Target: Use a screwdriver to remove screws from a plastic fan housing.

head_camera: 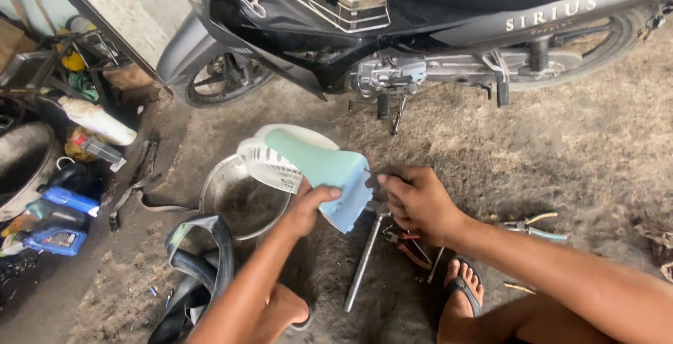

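My left hand (306,207) grips the light blue-green body of a small electric fan (319,164), holding it tilted above the ground. Its white grille (268,165) faces left over a metal bowl. My right hand (417,200) is closed at the fan's lower right end, fingers curled around a small dark part there; what it pinches is hidden. Below the hands a long metal wrench (364,260) lies on the dirt floor. My sandalled foot (461,289) rests beside it.
A black motorbike (392,29) stands right behind the fan. A dirty metal bowl (238,200) and a rubber inner tube (200,263) lie at the left. Pliers (533,226) lie at the right. Blue oil bottles (59,221) and clutter fill the far left.
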